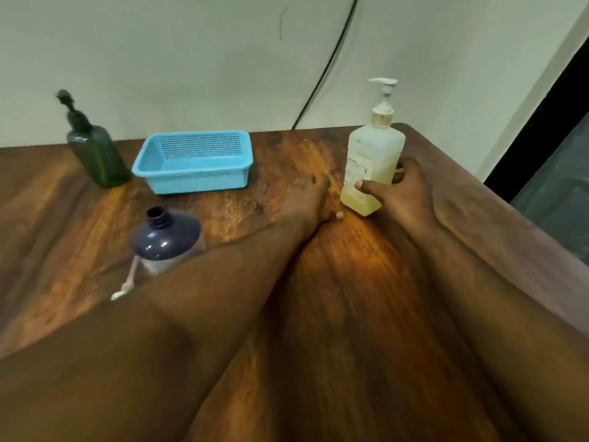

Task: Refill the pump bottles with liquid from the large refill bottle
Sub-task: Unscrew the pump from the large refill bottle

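fingers [361, 186] of my right hand [403, 194] grip the white pump bottle [371, 161] far right; left hand [307, 199] blurred, grip unclear.

- we see a blue mesh basket [194, 162] on the wooden table [334, 282], well left of the grip
- a black cable [325, 68] hangs down the wall behind it

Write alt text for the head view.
A person's right hand grips a white pump bottle of yellowish liquid on a wooden table; the left hand rests beside it. Left: an uncapped dark blue bottle, blue basket, green pump bottle.
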Demonstrator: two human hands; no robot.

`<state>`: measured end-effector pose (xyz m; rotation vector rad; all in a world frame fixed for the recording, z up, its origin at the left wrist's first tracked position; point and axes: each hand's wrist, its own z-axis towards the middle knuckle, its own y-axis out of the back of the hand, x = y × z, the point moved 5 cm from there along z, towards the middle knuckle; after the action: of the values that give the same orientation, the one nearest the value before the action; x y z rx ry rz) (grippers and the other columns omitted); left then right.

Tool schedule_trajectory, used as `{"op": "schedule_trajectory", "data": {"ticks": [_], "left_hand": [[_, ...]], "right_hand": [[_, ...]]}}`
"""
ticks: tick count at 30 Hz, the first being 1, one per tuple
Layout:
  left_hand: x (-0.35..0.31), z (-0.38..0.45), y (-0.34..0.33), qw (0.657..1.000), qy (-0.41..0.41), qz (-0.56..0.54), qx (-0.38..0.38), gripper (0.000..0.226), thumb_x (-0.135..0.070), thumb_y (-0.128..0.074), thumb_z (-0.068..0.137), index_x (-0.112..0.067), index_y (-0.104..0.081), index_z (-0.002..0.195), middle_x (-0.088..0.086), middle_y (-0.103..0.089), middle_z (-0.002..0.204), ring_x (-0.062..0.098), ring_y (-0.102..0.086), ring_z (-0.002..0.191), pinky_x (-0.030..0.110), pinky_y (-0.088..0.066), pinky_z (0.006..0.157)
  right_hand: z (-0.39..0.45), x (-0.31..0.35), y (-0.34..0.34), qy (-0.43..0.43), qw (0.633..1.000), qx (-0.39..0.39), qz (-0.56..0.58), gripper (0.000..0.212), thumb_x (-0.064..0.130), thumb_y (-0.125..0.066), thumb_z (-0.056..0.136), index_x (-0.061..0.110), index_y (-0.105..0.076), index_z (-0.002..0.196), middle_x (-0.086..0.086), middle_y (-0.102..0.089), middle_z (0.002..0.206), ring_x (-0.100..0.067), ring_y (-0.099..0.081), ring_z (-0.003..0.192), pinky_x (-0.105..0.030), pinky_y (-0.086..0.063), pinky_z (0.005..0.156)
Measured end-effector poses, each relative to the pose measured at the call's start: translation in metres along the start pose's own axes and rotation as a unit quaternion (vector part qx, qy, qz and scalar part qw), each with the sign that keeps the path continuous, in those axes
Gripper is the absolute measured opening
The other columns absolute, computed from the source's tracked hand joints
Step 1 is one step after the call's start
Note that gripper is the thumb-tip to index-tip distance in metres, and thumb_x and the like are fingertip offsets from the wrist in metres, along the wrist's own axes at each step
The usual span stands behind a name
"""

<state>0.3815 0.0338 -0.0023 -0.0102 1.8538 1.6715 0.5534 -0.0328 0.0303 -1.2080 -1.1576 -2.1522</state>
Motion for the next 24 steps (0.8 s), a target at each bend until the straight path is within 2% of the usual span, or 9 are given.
{"op": "schedule_trajectory", "data": {"ticks": [2, 5, 8, 10, 12, 14, 18, 21, 24], "left_hand": [[0.005, -0.039, -0.002, 0.994, -0.048, -0.081, -0.055, 0.067, -0.041, -0.069, 0.091, -0.023, -0.039, 0.148, 0.008, -0.045, 0.148, 0.029, -0.049, 0.132, 0.043, -0.045, 0.106], [0.012, -0.091, 0.005, 0.97, -0.108, -0.196, -0.09, 0.083, -0.028, -0.079, 0.085, -0.02, -0.033, 0.153, 0.005, -0.046, 0.152, 0.021, -0.046, 0.138, 0.039, -0.041, 0.112], [0.027, -0.138, 0.012, 0.95, -0.15, -0.255, -0.099, 0.097, -0.025, -0.085, 0.077, -0.023, -0.028, 0.155, -0.004, -0.04, 0.156, 0.005, -0.038, 0.139, 0.014, -0.031, 0.11], [0.04, -0.165, 0.014, 0.944, -0.152, -0.276, -0.094, 0.099, -0.028, -0.086, 0.074, -0.038, -0.026, 0.152, -0.02, -0.039, 0.149, -0.012, -0.038, 0.13, 0.003, -0.03, 0.102], [0.049, -0.185, 0.015, 0.937, -0.143, -0.305, -0.089, 0.101, -0.032, -0.088, 0.07, -0.046, -0.026, 0.148, -0.027, -0.044, 0.14, -0.015, -0.044, 0.125, 0.012, -0.042, 0.103], [0.054, -0.195, 0.019, 0.931, -0.133, -0.325, -0.104, 0.101, -0.034, -0.091, 0.065, -0.048, -0.029, 0.144, -0.028, -0.049, 0.137, -0.01, -0.048, 0.125, 0.021, -0.047, 0.104], [0.061, -0.205, 0.028, 0.919, -0.142, -0.326, -0.172, 0.097, -0.028, -0.091, 0.064, -0.036, -0.034, 0.143, -0.05, -0.044, 0.124, -0.026, -0.04, 0.119, -0.005, -0.034, 0.089], [0.063, -0.208, 0.028, 0.914, -0.148, -0.327, -0.188, 0.099, -0.029, -0.091, 0.065, -0.032, -0.033, 0.146, -0.051, -0.043, 0.122, -0.024, -0.041, 0.118, -0.005, -0.033, 0.087], [0.063, -0.209, 0.027, 0.915, -0.152, -0.324, -0.188, 0.102, -0.032, -0.09, 0.065, -0.034, -0.03, 0.148, -0.056, -0.036, 0.124, -0.03, -0.034, 0.119, -0.01, -0.028, 0.086]], "right_hand": [[-0.035, 0.018, 0.003, -0.001, 1.0, 0.017, -0.001, 0.076, 0.048, -0.084, 0.062, 0.021, -0.052, 0.126, 0.006, -0.063, 0.118, -0.012, -0.061, 0.101, -0.021, -0.049, 0.067], [-0.081, 0.035, 0.004, -0.007, 0.999, 0.049, 0.019, 0.079, 0.05, -0.085, 0.061, 0.022, -0.052, 0.128, 0.011, -0.062, 0.114, -0.004, -0.063, 0.094, -0.022, -0.051, 0.068], [-0.124, 0.047, -0.004, -0.011, 0.993, 0.088, 0.078, 0.085, 0.058, -0.084, 0.049, 0.027, -0.054, 0.123, 0.016, -0.064, 0.107, 0.002, -0.063, 0.091, -0.016, -0.05, 0.065], [-0.146, 0.047, -0.017, -0.029, 0.986, 0.116, 0.114, 0.085, 0.057, -0.086, 0.044, 0.033, -0.055, 0.119, 0.015, -0.066, 0.108, -0.001, -0.065, 0.095, -0.026, -0.057, 0.072], [-0.165, 0.046, -0.033, -0.043, 0.977, 0.147, 0.148, 0.078, 0.05, -0.091, 0.043, 0.04, -0.057, 0.112, 0.011, -0.068, 0.111, -0.007, -0.068, 0.1, -0.039, -0.059, 0.08], [-0.179, 0.049, -0.044, -0.028, 0.977, 0.155, 0.147, 0.071, 0.049, -0.092, 0.044, 0.047, -0.056, 0.104, 0.014, -0.069, 0.109, -0.006, -0.069, 0.098, -0.039, -0.06, 0.08], [-0.196, 0.065, -0.056, 0.01, 0.979, 0.151, 0.139, 0.068, 0.054, -0.09, 0.048, 0.056, -0.052, 0.104, 0.03, -0.065, 0.105, 0.007, -0.066, 0.093, -0.017, -0.057, 0.066], [-0.2, 0.074, -0.052, 0.005, 0.973, 0.156, 0.17, 0.072, 0.067, -0.084, 0.045, 0.052, -0.053, 0.108, 0.022, -0.067, 0.109, 0.002, -0.066, 0.097, -0.021, -0.057, 0.068], [-0.191, 0.091, -0.037, 0.035, 0.979, 0.135, 0.149, 0.075, 0.071, -0.081, 0.045, 0.058, -0.05, 0.112, 0.032, -0.059, 0.114, 0.003, -0.057, 0.108, -0.024, -0.051, 0.079]]}}
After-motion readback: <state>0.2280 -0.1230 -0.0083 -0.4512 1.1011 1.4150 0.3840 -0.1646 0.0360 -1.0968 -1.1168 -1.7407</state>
